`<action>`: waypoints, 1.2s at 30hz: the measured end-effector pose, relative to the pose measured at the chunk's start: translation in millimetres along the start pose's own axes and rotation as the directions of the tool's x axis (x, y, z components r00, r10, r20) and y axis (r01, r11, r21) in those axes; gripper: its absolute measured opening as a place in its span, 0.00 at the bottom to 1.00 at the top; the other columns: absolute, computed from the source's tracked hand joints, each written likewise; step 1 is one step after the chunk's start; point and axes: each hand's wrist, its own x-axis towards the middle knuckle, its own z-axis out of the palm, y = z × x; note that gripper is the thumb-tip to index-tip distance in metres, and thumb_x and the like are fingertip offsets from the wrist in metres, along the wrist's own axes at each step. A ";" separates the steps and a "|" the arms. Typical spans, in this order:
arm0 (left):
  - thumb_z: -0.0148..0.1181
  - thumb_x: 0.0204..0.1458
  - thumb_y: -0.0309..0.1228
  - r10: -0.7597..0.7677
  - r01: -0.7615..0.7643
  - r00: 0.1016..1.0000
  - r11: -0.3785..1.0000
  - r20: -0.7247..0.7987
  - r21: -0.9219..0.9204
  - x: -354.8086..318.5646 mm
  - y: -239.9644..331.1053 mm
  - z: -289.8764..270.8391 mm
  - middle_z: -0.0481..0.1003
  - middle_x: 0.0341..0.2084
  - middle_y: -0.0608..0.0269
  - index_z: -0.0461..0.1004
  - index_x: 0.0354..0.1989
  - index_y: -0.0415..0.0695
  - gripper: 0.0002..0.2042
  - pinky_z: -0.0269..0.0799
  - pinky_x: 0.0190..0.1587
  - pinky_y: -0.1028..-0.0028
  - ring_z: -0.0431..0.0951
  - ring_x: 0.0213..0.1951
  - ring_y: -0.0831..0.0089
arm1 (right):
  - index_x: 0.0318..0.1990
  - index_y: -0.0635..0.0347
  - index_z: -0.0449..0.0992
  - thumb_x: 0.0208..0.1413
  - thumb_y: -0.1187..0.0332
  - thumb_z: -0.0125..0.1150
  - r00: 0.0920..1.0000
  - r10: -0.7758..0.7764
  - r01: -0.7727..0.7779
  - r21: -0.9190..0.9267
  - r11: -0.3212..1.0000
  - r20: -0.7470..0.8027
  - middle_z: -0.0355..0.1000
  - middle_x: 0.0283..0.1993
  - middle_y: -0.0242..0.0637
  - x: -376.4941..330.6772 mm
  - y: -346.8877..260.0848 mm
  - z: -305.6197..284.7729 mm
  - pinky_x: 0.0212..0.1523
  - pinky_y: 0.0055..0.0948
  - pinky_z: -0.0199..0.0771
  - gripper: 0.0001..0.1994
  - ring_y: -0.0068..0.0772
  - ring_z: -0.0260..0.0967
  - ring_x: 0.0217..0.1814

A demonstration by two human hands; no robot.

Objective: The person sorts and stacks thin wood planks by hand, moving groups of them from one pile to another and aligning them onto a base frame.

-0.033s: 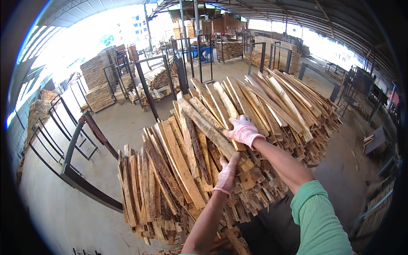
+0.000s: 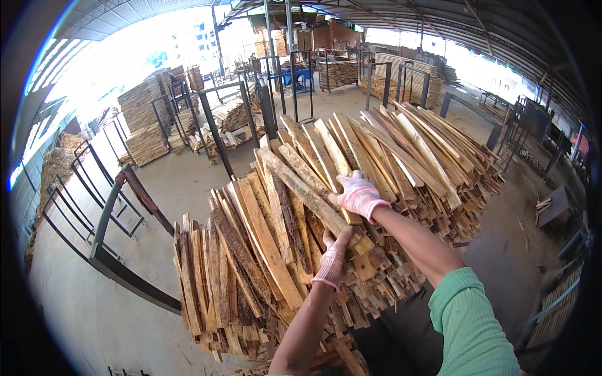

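Note:
A long wooden strip (image 2: 301, 191) with a rough, bark-marked face lies slanting across the top of a big heap of sawn strips (image 2: 260, 222). Around its near end is my left hand (image 2: 332, 260), in a pinkish-white knit glove, thumb on top and the other fingers hidden beneath. My right hand (image 2: 362, 195), gloved alike, is farther up on the strip's right side. Its thumb presses toward the bark-marked strip while the fingers bend over the wood beside it; their tips are partly hidden.
Dark metal frames (image 2: 132, 272) stand at the heap's left, with another frame (image 2: 227, 119) behind. A second mound of strips (image 2: 433, 150) adjoins at right. Tall lumber stacks (image 2: 147, 116) rise far left, and a blue machine (image 2: 298, 79) stands at the back. A box-like bin (image 2: 555, 207) sits right.

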 end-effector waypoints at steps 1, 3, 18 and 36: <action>0.63 0.53 0.56 0.002 -0.001 1.000 0.998 0.014 -0.055 1.4 -0.2 -6.6 0.59 0.66 0.52 0.31 0.76 0.59 0.52 0.71 0.52 0.48 0.67 0.61 0.54 | 0.72 0.50 0.59 0.55 0.45 0.60 1.000 -0.016 0.016 -0.032 0.999 0.011 0.58 0.68 0.56 -6.3 -15.4 -7.7 0.63 0.42 0.68 0.39 0.50 0.64 0.64; 0.67 0.52 0.52 -0.001 0.011 0.998 0.987 0.065 -0.163 5.4 -4.4 -11.4 0.52 0.71 0.55 0.29 0.75 0.64 0.53 0.69 0.51 0.37 0.65 0.64 0.50 | 0.72 0.53 0.57 0.55 0.55 0.64 0.998 -0.035 0.032 0.056 0.998 0.055 0.58 0.67 0.55 -12.0 -36.2 -9.0 0.28 0.24 0.75 0.38 0.29 0.73 0.36; 0.55 0.50 0.66 0.044 -0.017 0.989 0.983 -0.142 0.184 -53.2 -0.1 9.4 0.61 0.65 0.38 0.28 0.77 0.53 0.55 0.70 0.52 0.46 0.70 0.58 0.50 | 0.70 0.40 0.57 0.61 0.61 0.56 0.985 0.139 -0.113 0.236 0.965 -0.099 0.56 0.71 0.49 -24.9 -41.8 16.5 0.63 0.55 0.67 0.29 0.61 0.60 0.68; 0.62 0.49 0.66 -0.129 0.150 0.988 0.940 0.088 -0.306 -139.6 -93.2 -110.3 0.59 0.68 0.50 0.47 0.74 0.47 0.52 0.69 0.60 0.48 0.64 0.65 0.52 | 0.76 0.66 0.34 0.48 0.24 0.52 0.918 -0.111 -0.392 0.912 -0.119 0.380 0.38 0.79 0.55 -120.5 30.5 233.8 0.75 0.34 0.40 0.63 0.47 0.35 0.81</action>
